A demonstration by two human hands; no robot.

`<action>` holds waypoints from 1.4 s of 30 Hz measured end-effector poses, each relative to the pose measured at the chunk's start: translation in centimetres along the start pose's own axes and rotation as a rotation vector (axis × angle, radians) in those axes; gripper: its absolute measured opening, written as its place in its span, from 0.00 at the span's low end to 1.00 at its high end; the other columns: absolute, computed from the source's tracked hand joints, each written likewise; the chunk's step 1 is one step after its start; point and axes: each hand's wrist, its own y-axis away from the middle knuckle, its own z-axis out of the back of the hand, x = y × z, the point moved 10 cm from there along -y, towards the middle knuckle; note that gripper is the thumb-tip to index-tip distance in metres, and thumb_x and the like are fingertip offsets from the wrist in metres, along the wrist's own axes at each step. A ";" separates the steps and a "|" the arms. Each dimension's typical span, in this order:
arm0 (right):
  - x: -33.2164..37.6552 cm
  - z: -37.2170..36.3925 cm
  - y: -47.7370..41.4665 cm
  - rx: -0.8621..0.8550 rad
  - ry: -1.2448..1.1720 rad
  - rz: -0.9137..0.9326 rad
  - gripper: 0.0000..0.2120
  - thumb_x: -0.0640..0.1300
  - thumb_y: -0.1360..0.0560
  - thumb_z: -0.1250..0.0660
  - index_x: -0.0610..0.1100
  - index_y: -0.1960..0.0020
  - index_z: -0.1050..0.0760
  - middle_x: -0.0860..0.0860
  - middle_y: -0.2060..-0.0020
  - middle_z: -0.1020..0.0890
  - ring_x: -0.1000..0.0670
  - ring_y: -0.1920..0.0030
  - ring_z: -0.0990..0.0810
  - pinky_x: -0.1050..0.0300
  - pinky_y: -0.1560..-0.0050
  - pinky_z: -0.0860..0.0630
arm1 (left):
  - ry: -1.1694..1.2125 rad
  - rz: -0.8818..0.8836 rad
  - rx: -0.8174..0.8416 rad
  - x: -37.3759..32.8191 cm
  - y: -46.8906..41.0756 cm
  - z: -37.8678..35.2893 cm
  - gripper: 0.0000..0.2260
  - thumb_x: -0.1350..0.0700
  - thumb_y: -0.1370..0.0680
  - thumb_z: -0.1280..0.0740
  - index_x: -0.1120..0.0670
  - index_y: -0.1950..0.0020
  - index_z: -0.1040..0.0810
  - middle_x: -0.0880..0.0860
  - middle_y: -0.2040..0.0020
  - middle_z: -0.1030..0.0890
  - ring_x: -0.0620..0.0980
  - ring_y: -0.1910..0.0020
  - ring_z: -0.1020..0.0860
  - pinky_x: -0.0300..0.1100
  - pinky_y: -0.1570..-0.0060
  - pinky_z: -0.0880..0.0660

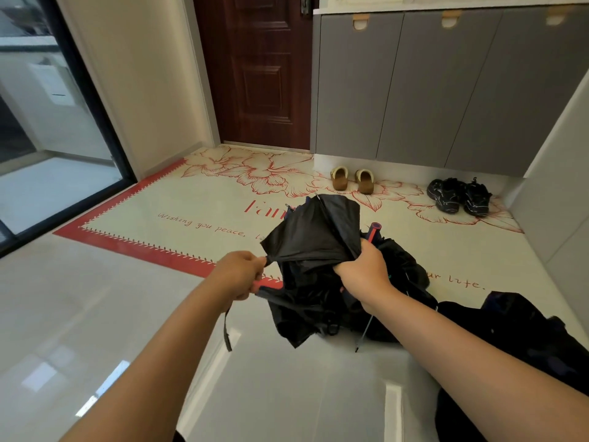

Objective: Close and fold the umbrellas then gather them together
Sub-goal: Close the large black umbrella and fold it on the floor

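Observation:
A collapsed black umbrella (314,237) hangs in front of me, its loose canopy bunched between both hands. My left hand (239,274) pinches a fold of the canopy at its left edge, and a black strap dangles below that hand. My right hand (363,272) grips the bunched fabric and ribs on the right. Behind and below lies a second dark umbrella (398,266) on the floor, its red-and-blue handle (373,231) sticking up. Another heap of dark fabric (516,327) lies at the lower right.
A cream floor mat (191,215) with red flowers and lettering covers the entrance. Tan slippers (352,179) and black sneakers (459,196) stand by the grey cabinets (414,90). A dark wooden door (258,71) is ahead, a glass sliding door (47,122) to the left.

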 end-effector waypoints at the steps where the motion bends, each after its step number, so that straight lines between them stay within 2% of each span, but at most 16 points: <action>1: 0.4 -0.1 0.2 -0.008 -0.038 0.015 0.19 0.32 0.28 0.31 0.49 0.41 0.25 0.51 0.51 0.18 0.47 0.51 0.18 0.57 0.58 0.23 | 0.007 0.049 0.011 0.7 -0.1 -0.6 0.12 0.54 0.17 0.39 0.60 0.57 0.25 0.60 0.58 0.22 0.55 0.63 0.24 0.42 0.67 0.26; 4: 1.6 -1.0 1.0 0.029 -0.185 0.069 0.33 0.29 0.28 0.33 0.54 0.29 0.32 0.56 0.43 0.20 0.55 0.45 0.20 0.61 0.51 0.23 | 0.078 0.127 0.070 1.9 -0.2 -2.9 0.11 0.53 0.16 0.41 0.57 0.55 0.27 0.59 0.54 0.23 0.56 0.59 0.24 0.46 0.61 0.23; 8: 2.1 -2.8 2.2 0.157 -0.246 0.093 0.46 0.28 0.26 0.36 0.65 0.21 0.44 0.61 0.36 0.25 0.57 0.40 0.22 0.55 0.42 0.19 | 0.583 0.191 0.077 2.3 -1.1 -5.3 0.12 0.54 0.16 0.42 0.60 0.42 0.24 0.59 0.48 0.19 0.58 0.50 0.20 0.50 0.54 0.22; 12: 3.0 -3.7 3.1 0.277 -0.163 0.114 0.53 0.29 0.26 0.35 0.77 0.26 0.57 0.73 0.40 0.33 0.47 0.47 0.16 0.46 0.51 0.18 | 0.821 0.231 0.112 2.3 -1.2 -6.7 0.16 0.53 0.16 0.43 0.60 0.39 0.22 0.63 0.44 0.17 0.62 0.44 0.20 0.56 0.41 0.24; 14: 3.6 -3.7 3.3 0.303 -0.077 0.165 0.56 0.30 0.27 0.35 0.80 0.28 0.60 0.70 0.38 0.34 0.40 0.50 0.16 0.48 0.58 0.19 | 0.876 0.252 0.128 2.5 -1.2 -7.1 0.16 0.54 0.16 0.44 0.60 0.38 0.21 0.64 0.44 0.17 0.63 0.44 0.19 0.57 0.43 0.23; 17: 4.6 -4.1 3.7 0.359 0.018 0.255 0.54 0.29 0.27 0.35 0.79 0.27 0.56 0.71 0.37 0.33 0.49 0.51 0.15 0.54 0.59 0.18 | 0.953 0.271 0.144 2.0 -0.9 -7.6 0.16 0.55 0.16 0.43 0.61 0.39 0.20 0.64 0.44 0.17 0.63 0.46 0.19 0.55 0.50 0.21; 19: 5.0 -4.4 3.7 0.390 0.073 0.304 0.47 0.32 0.26 0.34 0.74 0.24 0.46 0.65 0.30 0.32 0.59 0.44 0.19 0.55 0.46 0.18 | 1.018 0.265 0.180 1.4 -0.9 -8.0 0.17 0.54 0.16 0.43 0.61 0.39 0.20 0.65 0.44 0.18 0.63 0.46 0.19 0.55 0.52 0.22; 23: 5.8 -3.9 3.6 0.395 0.069 0.309 0.31 0.58 0.26 0.36 0.61 0.24 0.34 0.58 0.28 0.29 0.62 0.29 0.30 0.53 0.26 0.33 | 1.177 0.212 0.316 -0.6 -0.5 -8.7 0.19 0.51 0.16 0.45 0.63 0.38 0.21 0.65 0.45 0.17 0.62 0.52 0.16 0.55 0.52 0.23; 25: 6.0 -3.3 3.3 0.375 -0.001 0.276 0.27 0.61 0.23 0.42 0.54 0.26 0.28 0.58 0.30 0.25 0.59 0.28 0.29 0.55 0.27 0.34 | 1.223 0.177 0.339 -1.3 -0.3 -8.8 0.19 0.52 0.15 0.45 0.63 0.39 0.21 0.64 0.49 0.15 0.60 0.55 0.15 0.53 0.53 0.24; 27: 6.4 -2.5 2.8 0.319 0.003 0.272 0.18 0.53 0.18 0.44 0.54 0.31 0.25 0.59 0.36 0.22 0.58 0.33 0.25 0.62 0.34 0.30 | 1.217 0.134 0.338 -1.8 -0.2 -8.7 0.19 0.51 0.15 0.45 0.63 0.40 0.21 0.63 0.51 0.15 0.59 0.54 0.16 0.52 0.53 0.24; 29: 6.6 -1.5 2.3 0.215 0.086 0.290 0.12 0.44 0.16 0.42 0.55 0.34 0.29 0.60 0.46 0.23 0.57 0.46 0.23 0.69 0.48 0.29 | 1.184 0.094 0.339 -2.4 0.0 -8.6 0.19 0.50 0.15 0.45 0.62 0.38 0.22 0.62 0.47 0.16 0.59 0.50 0.17 0.54 0.49 0.24; 31: 6.5 -0.7 1.9 0.119 0.091 0.281 0.15 0.41 0.17 0.40 0.55 0.33 0.36 0.59 0.50 0.27 0.54 0.51 0.25 0.63 0.51 0.28 | 1.156 0.087 0.349 -2.7 0.0 -8.8 0.20 0.47 0.15 0.46 0.60 0.37 0.22 0.62 0.43 0.17 0.62 0.42 0.20 0.60 0.39 0.27; 34: 6.5 0.7 1.9 -0.034 0.031 0.322 0.23 0.42 0.18 0.36 0.62 0.30 0.38 0.55 0.37 0.29 0.57 0.41 0.27 0.61 0.39 0.29 | 1.201 0.083 0.381 -3.0 -0.3 -9.4 0.21 0.47 0.16 0.44 0.60 0.32 0.24 0.64 0.38 0.20 0.64 0.37 0.23 0.61 0.32 0.32; 36: 7.2 1.2 2.4 -0.105 0.039 0.384 0.28 0.42 0.18 0.36 0.63 0.25 0.40 0.56 0.32 0.32 0.65 0.40 0.33 0.74 0.42 0.37 | 1.269 0.073 0.395 -3.3 -0.5 -9.7 0.21 0.48 0.16 0.44 0.61 0.32 0.25 0.64 0.37 0.20 0.63 0.37 0.22 0.58 0.33 0.29; 39: 8.3 1.4 3.4 -0.193 0.138 0.510 0.32 0.42 0.17 0.37 0.63 0.21 0.47 0.55 0.25 0.39 0.69 0.36 0.39 0.82 0.48 0.39 | 1.347 0.041 0.377 -4.0 -0.3 -9.3 0.19 0.51 0.15 0.44 0.62 0.34 0.24 0.64 0.37 0.20 0.62 0.39 0.21 0.55 0.38 0.25; 42: 8.9 1.7 3.9 -0.222 0.150 0.577 0.31 0.40 0.17 0.43 0.56 0.19 0.51 0.52 0.22 0.43 0.71 0.36 0.41 0.78 0.41 0.34 | 1.374 0.033 0.351 -4.4 0.2 -9.0 0.18 0.53 0.15 0.45 0.63 0.38 0.22 0.65 0.38 0.20 0.61 0.42 0.20 0.54 0.45 0.23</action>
